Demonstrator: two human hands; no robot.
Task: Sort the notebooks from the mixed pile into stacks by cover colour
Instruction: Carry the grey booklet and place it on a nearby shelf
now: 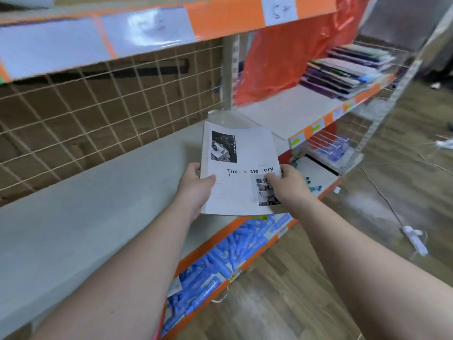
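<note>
A white notebook (241, 155) with black photo patches and the words "Time & Memory" on its cover is held in both hands just above the front part of the grey shelf (93, 204). My left hand (196, 188) grips its left edge, thumb on the cover. Its lower right corner is pinched by my right hand (289, 185). The mixed pile of notebooks (348, 69), mostly purple, dark and pale covers, lies far right on the same shelf level.
A wire grid (98, 106) backs the shelf, with an upper shelf edge (147, 28) overhead. A red plastic bag (282, 57) hangs beside the pile. Blue packaged items (228, 251) fill the lower shelf. A power strip (415, 239) and cables lie on the wooden floor.
</note>
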